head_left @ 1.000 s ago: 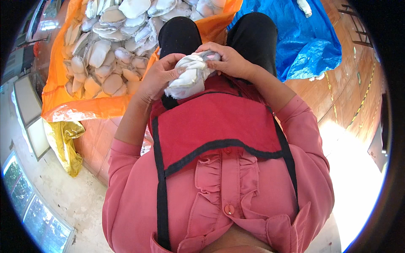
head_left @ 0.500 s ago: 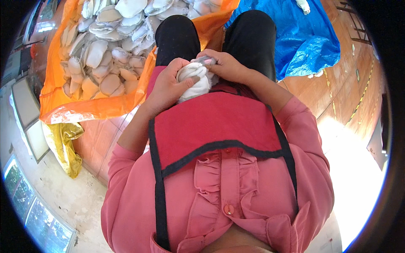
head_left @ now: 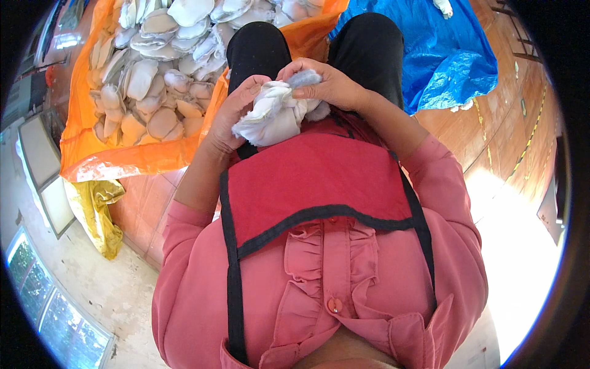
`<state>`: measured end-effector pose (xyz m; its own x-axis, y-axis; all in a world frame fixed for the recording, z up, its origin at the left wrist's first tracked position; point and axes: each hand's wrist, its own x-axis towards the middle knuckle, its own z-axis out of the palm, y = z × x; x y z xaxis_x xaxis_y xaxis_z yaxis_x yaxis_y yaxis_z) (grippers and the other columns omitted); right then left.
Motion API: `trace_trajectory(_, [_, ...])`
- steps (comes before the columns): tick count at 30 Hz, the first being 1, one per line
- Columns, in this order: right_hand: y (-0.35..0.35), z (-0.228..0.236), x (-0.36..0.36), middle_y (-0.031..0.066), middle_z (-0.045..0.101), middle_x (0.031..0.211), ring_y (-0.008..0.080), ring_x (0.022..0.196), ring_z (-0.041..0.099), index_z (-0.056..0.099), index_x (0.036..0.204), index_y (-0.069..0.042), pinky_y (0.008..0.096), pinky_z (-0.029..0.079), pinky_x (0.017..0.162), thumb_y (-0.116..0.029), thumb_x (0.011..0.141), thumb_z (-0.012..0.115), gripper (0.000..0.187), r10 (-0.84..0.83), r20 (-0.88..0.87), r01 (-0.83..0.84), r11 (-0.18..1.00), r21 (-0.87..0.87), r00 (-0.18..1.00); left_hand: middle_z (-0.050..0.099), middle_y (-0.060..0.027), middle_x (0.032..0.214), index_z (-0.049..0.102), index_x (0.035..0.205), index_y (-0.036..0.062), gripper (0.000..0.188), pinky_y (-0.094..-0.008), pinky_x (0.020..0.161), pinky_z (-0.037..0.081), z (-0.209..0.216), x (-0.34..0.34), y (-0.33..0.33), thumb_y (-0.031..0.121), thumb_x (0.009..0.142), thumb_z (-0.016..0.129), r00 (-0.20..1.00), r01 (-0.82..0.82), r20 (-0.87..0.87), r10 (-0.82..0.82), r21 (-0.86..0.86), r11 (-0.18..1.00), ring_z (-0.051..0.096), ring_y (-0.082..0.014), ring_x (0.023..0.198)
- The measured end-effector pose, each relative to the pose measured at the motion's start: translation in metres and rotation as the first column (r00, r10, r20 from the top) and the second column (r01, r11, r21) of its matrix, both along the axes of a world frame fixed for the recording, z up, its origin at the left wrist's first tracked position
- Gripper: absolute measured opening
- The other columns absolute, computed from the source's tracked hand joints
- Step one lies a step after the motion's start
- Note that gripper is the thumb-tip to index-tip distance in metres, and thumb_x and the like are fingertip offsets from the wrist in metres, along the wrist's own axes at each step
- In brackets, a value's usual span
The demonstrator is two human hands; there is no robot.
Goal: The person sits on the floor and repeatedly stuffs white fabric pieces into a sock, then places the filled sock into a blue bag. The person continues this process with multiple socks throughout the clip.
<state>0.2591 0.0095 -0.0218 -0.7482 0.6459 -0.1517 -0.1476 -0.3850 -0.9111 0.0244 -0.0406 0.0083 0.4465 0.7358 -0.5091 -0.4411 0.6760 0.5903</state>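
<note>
Above my lap I hold a crumpled white plush-fabric piece (head_left: 270,117) with grey fluffy parts. My left hand (head_left: 236,107) is closed on its left side, the fingers partly hidden behind the cloth. My right hand (head_left: 335,86) pinches its right side, thumb in front, where a grey furry end (head_left: 305,78) sticks out at the top. A second grey fluffy bit shows below the right hand. Beyond my left hand, many flat rounded pale pieces (head_left: 163,123) with fuzzy edges lie heaped on an orange plastic sheet (head_left: 117,161).
Under my hands are a red apron (head_left: 319,178) with black edging and my dark-clad knees (head_left: 369,55). A blue plastic sheet (head_left: 445,49) lies at the far right, with a small white piece (head_left: 442,7) on it. A yellow bag (head_left: 95,212) lies left on the tiled floor (head_left: 510,117).
The bunched white cloth has opened out wider toward the lower left, and its grey furry end now sticks out above. My left hand has shifted slightly left and down.
</note>
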Motion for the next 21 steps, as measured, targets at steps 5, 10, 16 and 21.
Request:
trace_trajectory(5, [0.004,-0.003,0.002,0.0037,0.059,0.120,0.0164,0.114,0.054,0.061,0.106,-0.014,0.0335,0.042,0.102,-0.009,0.078,0.077,0.033,-0.030,-0.087,0.031,0.999,0.015,0.996,0.061,-0.0090,0.113,0.050,0.123,0.0023,0.047,-0.0302,0.093,0.047,0.004,0.003,-0.001,0.031,0.089,0.064,0.989,-0.057,0.134,0.055,0.017,0.998,0.060,-0.0182,0.104])
trace_trajectory(10, [0.004,-0.004,0.005,0.0020,0.058,0.115,0.0162,0.109,0.054,0.059,0.108,-0.013,0.0323,0.043,0.099,-0.008,0.074,0.080,0.040,0.025,-0.051,-0.022,0.997,0.068,0.998,0.061,-0.0109,0.120,0.053,0.124,0.0020,0.050,-0.0329,0.095,0.048,-0.001,0.003,-0.004,0.023,0.083,0.071,0.995,-0.027,0.101,0.028,-0.007,1.000,0.061,-0.0201,0.109])
trace_trajectory(16, [-0.006,0.013,0.001,0.0044,0.062,0.107,0.0158,0.102,0.057,0.059,0.106,-0.007,0.0308,0.045,0.090,-0.018,0.077,0.080,0.038,-0.029,0.222,-0.037,0.958,0.285,0.975,0.066,-0.0072,0.110,0.061,0.114,0.0045,0.035,-0.0296,0.090,0.051,-0.006,0.002,-0.005,0.005,0.080,0.071,0.996,0.046,0.073,-0.052,0.086,0.995,0.064,-0.0160,0.100])
trace_trajectory(21, [-0.026,-0.005,-0.006,0.0091,0.066,0.095,0.0199,0.090,0.063,0.061,0.100,-0.006,0.0333,0.049,0.080,-0.019,0.077,0.074,0.029,-0.192,0.362,0.068,0.942,0.329,0.912,0.065,-0.0052,0.105,0.064,0.104,0.0052,0.028,-0.0283,0.086,0.051,0.011,0.013,-0.001,0.000,0.078,0.070,0.952,0.142,-0.292,-0.090,0.162,0.977,0.062,-0.0142,0.097])
